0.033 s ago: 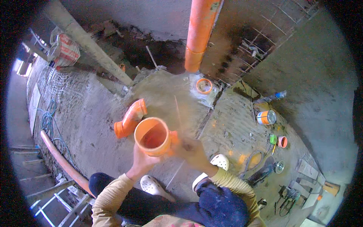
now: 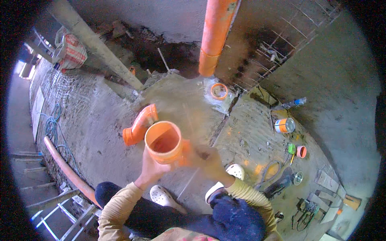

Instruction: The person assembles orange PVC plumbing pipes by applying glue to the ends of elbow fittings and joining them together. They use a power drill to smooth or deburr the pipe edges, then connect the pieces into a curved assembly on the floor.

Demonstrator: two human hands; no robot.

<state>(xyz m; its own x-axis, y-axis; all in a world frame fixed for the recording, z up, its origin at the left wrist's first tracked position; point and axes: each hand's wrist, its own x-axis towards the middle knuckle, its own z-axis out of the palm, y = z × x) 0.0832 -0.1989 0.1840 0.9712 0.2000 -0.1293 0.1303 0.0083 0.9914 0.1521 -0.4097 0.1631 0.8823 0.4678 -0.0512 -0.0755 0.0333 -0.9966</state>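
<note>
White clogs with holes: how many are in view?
2: one clog below the left hand in the picture, the other clog farther right, partly hidden by the right forearm.

No words or numbers can be read anywhere, the tin and red-striped sack included.

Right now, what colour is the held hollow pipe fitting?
Orange hollow pipe fitting, clearest in the head view.
</note>
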